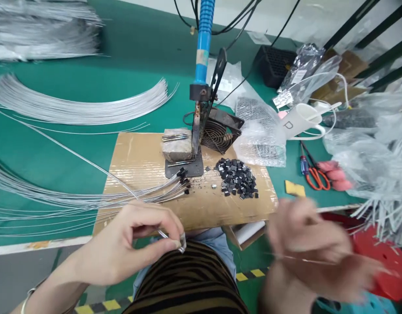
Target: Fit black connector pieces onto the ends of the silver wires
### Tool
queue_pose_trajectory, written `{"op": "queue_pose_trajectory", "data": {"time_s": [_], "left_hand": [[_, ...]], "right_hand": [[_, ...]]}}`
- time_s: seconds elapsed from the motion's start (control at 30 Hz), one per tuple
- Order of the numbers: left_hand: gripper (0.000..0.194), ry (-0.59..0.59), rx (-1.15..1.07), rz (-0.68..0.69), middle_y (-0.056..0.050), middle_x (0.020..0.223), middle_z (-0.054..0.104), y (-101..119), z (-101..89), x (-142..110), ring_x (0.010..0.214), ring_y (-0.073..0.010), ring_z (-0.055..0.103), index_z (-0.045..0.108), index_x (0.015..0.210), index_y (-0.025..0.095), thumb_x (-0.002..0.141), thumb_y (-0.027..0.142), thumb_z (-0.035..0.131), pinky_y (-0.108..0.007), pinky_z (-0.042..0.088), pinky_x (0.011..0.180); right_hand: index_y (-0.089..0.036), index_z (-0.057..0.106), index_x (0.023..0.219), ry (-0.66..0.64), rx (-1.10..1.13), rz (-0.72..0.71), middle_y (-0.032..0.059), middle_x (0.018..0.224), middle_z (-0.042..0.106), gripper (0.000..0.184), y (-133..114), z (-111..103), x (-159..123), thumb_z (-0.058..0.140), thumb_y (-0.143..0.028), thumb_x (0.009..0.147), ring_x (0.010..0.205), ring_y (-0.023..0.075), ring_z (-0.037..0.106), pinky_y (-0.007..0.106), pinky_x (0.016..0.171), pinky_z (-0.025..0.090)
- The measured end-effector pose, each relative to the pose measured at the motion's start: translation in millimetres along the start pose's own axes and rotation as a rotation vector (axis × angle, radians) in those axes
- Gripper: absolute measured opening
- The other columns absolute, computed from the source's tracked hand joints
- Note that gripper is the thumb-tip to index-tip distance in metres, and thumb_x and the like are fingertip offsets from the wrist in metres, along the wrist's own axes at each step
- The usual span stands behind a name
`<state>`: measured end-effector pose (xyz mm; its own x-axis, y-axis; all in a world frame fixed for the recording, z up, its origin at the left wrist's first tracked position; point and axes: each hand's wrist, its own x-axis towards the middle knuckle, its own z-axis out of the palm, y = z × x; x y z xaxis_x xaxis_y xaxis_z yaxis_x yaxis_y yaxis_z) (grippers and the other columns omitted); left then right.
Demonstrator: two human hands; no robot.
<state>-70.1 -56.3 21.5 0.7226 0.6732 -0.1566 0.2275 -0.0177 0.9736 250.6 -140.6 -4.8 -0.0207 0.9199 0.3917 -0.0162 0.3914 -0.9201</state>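
My left hand (142,240) is closed in a pinch on the end of a thin grey wire (99,168), which runs back to the upper left across the table. A short, shiny tip shows between thumb and forefinger. My right hand (305,244) is off to the right, smeared by motion; a thin, light strand crosses in front of it, and I cannot make out whether the fingers hold it. Beyond my left hand lies a bundle of grey wires (73,198) with small black ends. Small black pieces (238,179) are heaped on the cardboard (204,211).
A blue-handled soldering iron (205,39) stands clamped upright beside a block (176,150) bearing metal rods. Behind it sits a small fan (220,131). To the right are a white mug (301,122), orange-handled scissors (318,179), a yellow sponge (294,189) and plastic bags.
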Motion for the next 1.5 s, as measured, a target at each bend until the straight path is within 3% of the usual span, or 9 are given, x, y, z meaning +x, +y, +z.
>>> {"op": "queue_pose_trajectory", "data": {"time_s": [0.17, 0.37, 0.5, 0.73, 0.9, 1.0, 1.1, 1.2, 1.5], "left_hand": [[0.019, -0.011, 0.089, -0.059, -0.01, 0.111, 0.08, -7.0, -0.3, 8.1, 0.076, -0.0131, 0.072, 0.078, 0.082, 0.018, 0.097, 0.025, 0.069, -0.017, 0.052, 0.059], [0.012, -0.123, 0.132, -0.036, -0.009, 0.121, 0.08, -7.9, 7.3, 16.0, 0.103, -0.0198, 0.076, 0.079, 0.086, 0.021, 0.095, 0.024, 0.073, -0.024, 0.057, 0.088], [0.016, -0.135, -0.008, -0.044, -0.006, 0.091, 0.08, -5.9, 9.1, 23.3, 0.08, -0.0131, 0.073, 0.073, 0.084, 0.017, 0.099, 0.018, 0.065, -0.018, 0.055, 0.073], [0.015, -0.095, -0.009, -0.089, -0.006, 0.095, 0.079, -8.3, 6.7, 23.2, 0.083, -0.0122, 0.072, 0.073, 0.086, 0.017, 0.099, 0.019, 0.066, -0.015, 0.053, 0.071], [0.015, -0.13, -0.033, -0.062, -0.005, 0.087, 0.078, -5.2, 9.3, 29.0, 0.077, -0.0129, 0.069, 0.074, 0.086, 0.017, 0.098, 0.019, 0.065, -0.019, 0.053, 0.071], [0.017, -0.146, -0.037, -0.073, -0.004, 0.086, 0.077, -5.9, 9.6, 31.8, 0.078, -0.0134, 0.069, 0.074, 0.085, 0.018, 0.098, 0.02, 0.064, -0.02, 0.053, 0.073], [0.021, 0.009, 0.055, -0.167, -0.002, 0.08, 0.074, -13.1, 8.0, 31.0, 0.068, -0.0121, 0.062, 0.075, 0.086, 0.019, 0.1, 0.029, 0.063, -0.02, 0.046, 0.061], [0.024, 0.257, 0.164, -0.24, 0.003, 0.063, 0.062, -21.9, 6.0, 31.0, 0.051, -0.0089, 0.04, 0.075, 0.082, 0.02, 0.097, 0.038, 0.067, -0.021, 0.028, 0.046], [0.012, 0.45, 0.075, -0.194, 0.002, 0.074, 0.07, -27.9, 4.3, 42.1, 0.061, -0.0077, 0.057, 0.076, 0.084, 0.021, 0.093, 0.028, 0.071, -0.014, 0.043, 0.055]], "right_hand": [[-0.027, 0.09, 0.097, -0.063, 0.139, 0.238, 0.0057, 0.066, 0.066, 0.072, 18.7, 53.0, 21.8, 0.031, -0.067, 0.11, 0.047, 0.016, 0.064, 0.03, 0.044, 0.048], [-0.026, 0.09, 0.089, 0.107, 0.212, 0.198, 0.01, 0.079, 0.078, 0.082, 14.9, 41.7, 34.2, 0.02, -0.064, 0.111, 0.064, 0.022, 0.078, 0.033, 0.051, 0.063], [-0.026, 0.087, 0.079, 0.284, 0.143, 0.2, 0.0082, 0.076, 0.076, 0.087, 12.9, 35.9, 35.6, 0.013, -0.058, 0.113, 0.059, 0.0196, 0.076, 0.032, 0.051, 0.063], [-0.029, 0.085, 0.073, 0.407, 0.112, 0.041, 0.0045, 0.072, 0.067, 0.081, 17.5, 20.0, 33.1, 0.02, -0.055, 0.114, 0.046, 0.0139, 0.065, 0.029, 0.038, 0.05], [-0.028, 0.089, 0.099, -0.043, 0.027, 0.028, 0.0013, 0.07, 0.059, 0.039, 29.7, 46.4, 38.8, 0.071, -0.064, 0.095, 0.054, 0.015, 0.058, 0.029, 0.047, 0.046], [-0.021, 0.086, 0.098, -0.33, 0.071, 0.062, 0.0031, 0.07, 0.069, 0.042, 33.3, 58.2, 41.6, 0.056, -0.048, 0.109, 0.059, 0.0143, 0.065, 0.027, 0.055, 0.05], [-0.02, 0.083, 0.097, -0.152, -0.016, 0.116, 0.0061, 0.08, 0.076, 0.059, 34.7, 51.6, 41.3, 0.035, -0.051, 0.114, 0.068, 0.0179, 0.071, 0.03, 0.06, 0.056], [-0.021, 0.08, 0.105, 0.029, -0.353, 0.141, 0.005, 0.085, 0.075, 0.034, 44.3, 39.0, 41.5, 0.049, -0.033, 0.112, 0.07, 0.0174, 0.069, 0.031, 0.063, 0.056], [-0.016, 0.073, 0.091, -0.097, -0.936, 0.1, 0.0051, 0.083, 0.07, 0.008, 88.1, 39.5, 44.9, 0.072, -0.017, 0.098, 0.08, 0.022, 0.06, 0.037, 0.074, 0.051]]}}
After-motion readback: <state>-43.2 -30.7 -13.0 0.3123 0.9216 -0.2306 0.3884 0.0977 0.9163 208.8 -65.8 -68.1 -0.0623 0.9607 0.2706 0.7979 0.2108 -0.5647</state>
